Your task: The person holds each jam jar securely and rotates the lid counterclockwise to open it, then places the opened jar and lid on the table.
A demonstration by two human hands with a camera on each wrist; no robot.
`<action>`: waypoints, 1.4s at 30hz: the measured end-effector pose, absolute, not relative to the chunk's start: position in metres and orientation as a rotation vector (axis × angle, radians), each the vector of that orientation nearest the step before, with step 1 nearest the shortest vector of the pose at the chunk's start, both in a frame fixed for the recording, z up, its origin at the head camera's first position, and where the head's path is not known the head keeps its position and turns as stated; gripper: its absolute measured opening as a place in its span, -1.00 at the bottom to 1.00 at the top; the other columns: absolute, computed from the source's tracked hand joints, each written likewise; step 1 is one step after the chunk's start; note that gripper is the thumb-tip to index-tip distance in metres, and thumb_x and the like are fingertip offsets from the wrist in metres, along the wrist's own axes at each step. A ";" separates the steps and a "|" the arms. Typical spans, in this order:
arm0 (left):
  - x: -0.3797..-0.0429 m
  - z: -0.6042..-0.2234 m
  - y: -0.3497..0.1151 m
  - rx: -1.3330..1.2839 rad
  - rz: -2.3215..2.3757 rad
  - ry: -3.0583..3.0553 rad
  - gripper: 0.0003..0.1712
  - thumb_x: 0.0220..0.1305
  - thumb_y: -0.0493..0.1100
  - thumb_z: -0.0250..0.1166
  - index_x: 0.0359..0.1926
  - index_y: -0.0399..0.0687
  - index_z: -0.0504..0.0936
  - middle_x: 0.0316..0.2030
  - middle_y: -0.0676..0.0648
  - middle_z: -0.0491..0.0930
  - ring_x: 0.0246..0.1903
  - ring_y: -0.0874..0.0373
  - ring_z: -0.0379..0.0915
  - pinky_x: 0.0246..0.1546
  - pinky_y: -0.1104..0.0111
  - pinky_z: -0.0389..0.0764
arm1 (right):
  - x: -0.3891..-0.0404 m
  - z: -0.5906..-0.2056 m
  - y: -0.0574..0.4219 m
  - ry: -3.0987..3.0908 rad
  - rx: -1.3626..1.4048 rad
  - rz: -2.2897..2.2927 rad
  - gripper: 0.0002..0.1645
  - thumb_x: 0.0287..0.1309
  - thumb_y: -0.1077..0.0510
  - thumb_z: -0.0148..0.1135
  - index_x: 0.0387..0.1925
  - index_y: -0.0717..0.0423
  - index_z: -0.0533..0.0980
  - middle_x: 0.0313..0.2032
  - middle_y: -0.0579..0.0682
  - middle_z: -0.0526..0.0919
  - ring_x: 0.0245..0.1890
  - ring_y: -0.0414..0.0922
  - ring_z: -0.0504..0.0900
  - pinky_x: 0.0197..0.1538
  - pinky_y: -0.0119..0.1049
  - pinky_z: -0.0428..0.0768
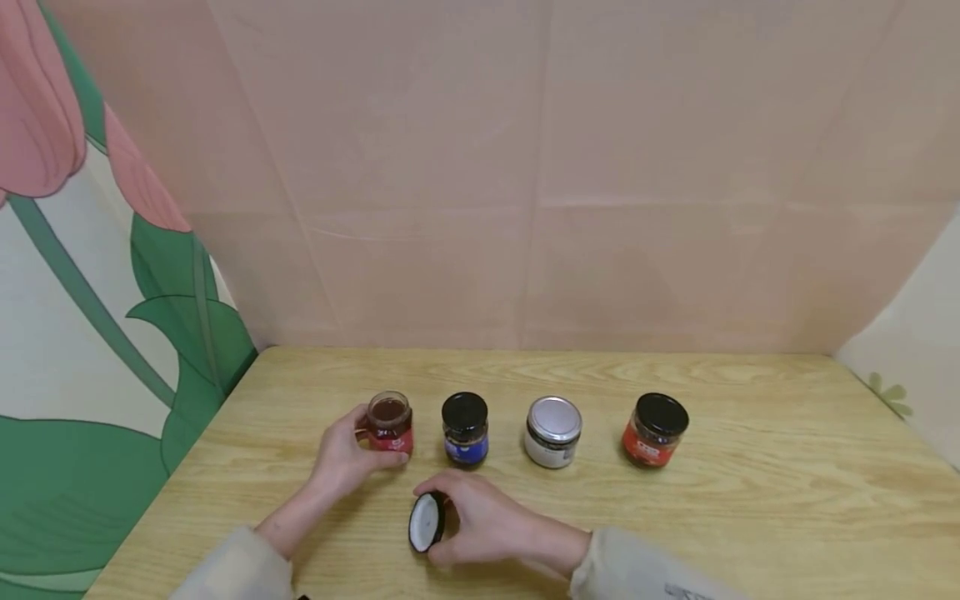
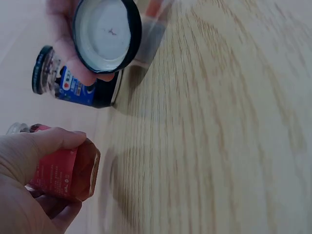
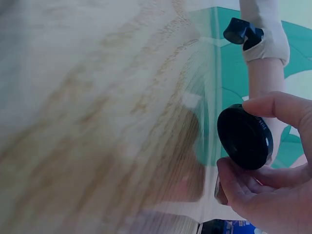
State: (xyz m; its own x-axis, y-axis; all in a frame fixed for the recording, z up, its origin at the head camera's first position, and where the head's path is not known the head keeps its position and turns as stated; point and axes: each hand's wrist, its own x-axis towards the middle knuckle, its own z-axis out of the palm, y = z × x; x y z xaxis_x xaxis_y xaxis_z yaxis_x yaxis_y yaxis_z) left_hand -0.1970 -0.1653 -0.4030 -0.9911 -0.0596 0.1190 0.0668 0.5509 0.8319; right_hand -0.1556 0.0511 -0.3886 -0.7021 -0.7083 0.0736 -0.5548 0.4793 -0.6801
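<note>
My left hand (image 1: 347,457) grips an uncapped glass jar (image 1: 391,442) with a red label and dark contents, thumb across its front. In the left wrist view the underside of this jar (image 2: 61,170) shows, close over the wood. Nearer the camera and to the right, my right hand (image 1: 483,521) pinches a black jar lid (image 1: 427,522) by its rim. The lid stands on edge, its white inside turned left, toward the left arm. In the right wrist view the lid's black top (image 3: 243,137) shows between thumb and fingers.
Right of the held jar, a blue-labelled jar with a black lid (image 1: 465,429), a pale jar with a silver lid (image 1: 553,432) and a red-labelled jar with a black lid (image 1: 655,429) stand in a row on the wooden table (image 1: 750,517). Behind hangs a pink cloth (image 1: 420,167).
</note>
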 end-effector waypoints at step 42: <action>-0.222 -0.403 -0.175 -0.206 -1.518 -2.754 -0.09 -0.20 -0.25 0.58 0.24 -0.26 0.38 0.11 -0.28 0.53 0.14 -0.19 0.44 0.19 0.00 0.41 | -0.154 -0.392 0.002 2.804 -0.877 -0.734 -0.31 -0.41 -0.04 0.64 -0.13 0.09 0.59 -0.23 -0.10 0.51 -0.18 -0.23 0.46 -0.06 -0.41 0.46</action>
